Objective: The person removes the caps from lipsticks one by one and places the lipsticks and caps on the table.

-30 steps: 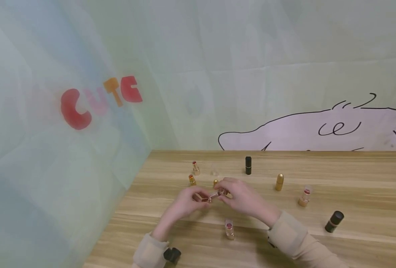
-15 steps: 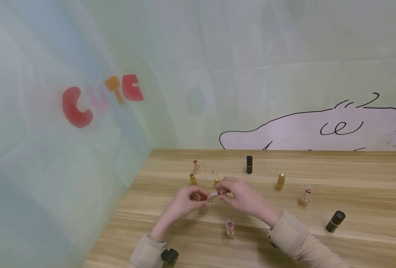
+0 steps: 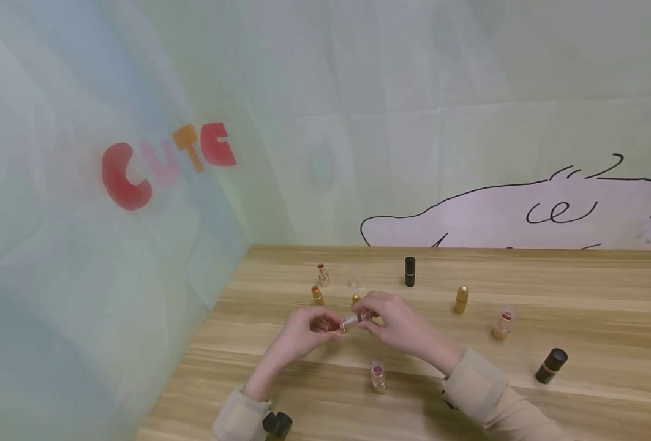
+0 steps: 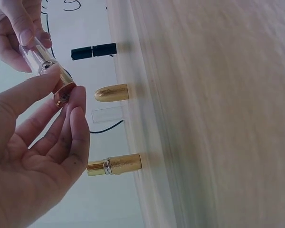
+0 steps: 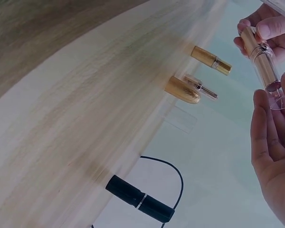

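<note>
Above the table, both hands meet at a gold lipstick (image 5: 263, 57) with a silvery ring and a dark red tip. My left hand (image 3: 300, 327) pinches its gold base between thumb and fingers. At the other end, the fingertips of my right hand (image 3: 394, 318) hold a clear cap (image 5: 279, 102) that surrounds the tip. The lipstick slants between the hands in the left wrist view. Just behind the hands stand a gold rounded cap (image 3: 356, 299) and an uncapped gold lipstick (image 3: 317, 296) with an orange-red tip. Nearer the front is a clear-capped lipstick (image 3: 378, 376).
Farther back are an uncapped pale gold lipstick (image 3: 323, 275), a loose clear cap (image 3: 354, 280) and a black tube (image 3: 410, 271). To the right stand a gold bullet-shaped lipstick (image 3: 461, 300), another clear-capped lipstick (image 3: 503, 324) and a thicker black tube (image 3: 551, 365).
Both hands stay nearly in place. The lipstick between them has turned slightly, and less of its gold base shows beside the left fingers.
</note>
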`<action>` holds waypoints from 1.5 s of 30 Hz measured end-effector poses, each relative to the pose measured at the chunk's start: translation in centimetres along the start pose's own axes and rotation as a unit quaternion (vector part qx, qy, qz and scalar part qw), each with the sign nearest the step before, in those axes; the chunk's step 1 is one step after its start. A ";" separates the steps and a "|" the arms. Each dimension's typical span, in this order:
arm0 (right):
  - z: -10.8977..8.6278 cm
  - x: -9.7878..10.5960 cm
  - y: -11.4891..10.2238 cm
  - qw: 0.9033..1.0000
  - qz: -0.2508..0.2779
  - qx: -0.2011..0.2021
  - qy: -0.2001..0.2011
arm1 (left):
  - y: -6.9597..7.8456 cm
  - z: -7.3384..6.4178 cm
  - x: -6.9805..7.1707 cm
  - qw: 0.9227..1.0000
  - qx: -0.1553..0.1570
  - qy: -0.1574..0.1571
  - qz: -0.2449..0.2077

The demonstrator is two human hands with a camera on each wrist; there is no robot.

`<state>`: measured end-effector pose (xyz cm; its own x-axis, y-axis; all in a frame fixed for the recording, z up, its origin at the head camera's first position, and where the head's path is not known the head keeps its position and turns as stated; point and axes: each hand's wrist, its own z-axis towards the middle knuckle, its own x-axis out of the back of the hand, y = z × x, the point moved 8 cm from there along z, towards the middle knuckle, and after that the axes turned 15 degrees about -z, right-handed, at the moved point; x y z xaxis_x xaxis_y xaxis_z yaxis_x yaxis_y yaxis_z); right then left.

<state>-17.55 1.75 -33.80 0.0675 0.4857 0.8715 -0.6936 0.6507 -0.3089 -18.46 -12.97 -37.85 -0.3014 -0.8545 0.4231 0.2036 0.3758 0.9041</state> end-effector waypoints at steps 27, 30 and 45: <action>-0.2 -0.4 -0.1 1.000 0.007 0.017 0.011 | -0.4 0.0 -0.2 1.000 -0.013 -0.022 0.016; -0.2 -0.5 0.0 1.000 0.004 0.014 0.009 | -0.5 -0.1 -0.2 1.000 -0.004 -0.020 0.015; -0.4 0.2 0.2 1.000 0.005 0.010 0.029 | -1.0 -0.2 0.1 1.000 -0.007 -0.016 -0.011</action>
<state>-17.38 2.26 -33.87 0.1026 0.5253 0.8447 -0.7089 0.6343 -0.3084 -18.46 -13.50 -38.76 -0.3350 -0.8504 0.4057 0.2100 0.3524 0.9120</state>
